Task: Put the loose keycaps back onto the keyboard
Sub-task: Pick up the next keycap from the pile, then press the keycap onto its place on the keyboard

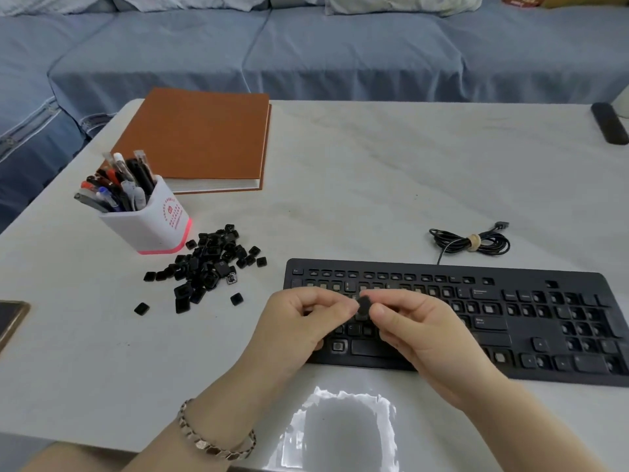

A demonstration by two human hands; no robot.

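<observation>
Over the left half of a black keyboard (531, 335), a person's left hand (299, 321) and right hand (418, 332) meet at one small black keycap (365, 305); the left hand's thumb and forefinger pinch it from one side, the right hand's thumb and forefinger from the other, and the remaining fingers of both hands are curled in; the keycap is held just above the letter rows, and whether it touches the board cannot be told. Many sockets across the keyboard stand bare, while a few keys such as the space bar, the arrow keys and several on the right are in place; the keyboard lies near the front edge of a pale table (374, 182). Left of the keyboard, the loose keycaps (207, 264) lie in a scattered black heap, with a few strays nearer the person; just behind the heap stands a white pen holder (153, 226) with a pink base, full of pens. Behind that lies a closed brown notebook (200, 141); a coiled black cable (471, 241) rests behind the keyboard; a phone (10, 318) shows at the left edge and a dark remote (609, 127) at the far right; a chain bracelet (214, 434) circles the left wrist; a blue sofa (306, 56) runs along the far side of the table.
</observation>
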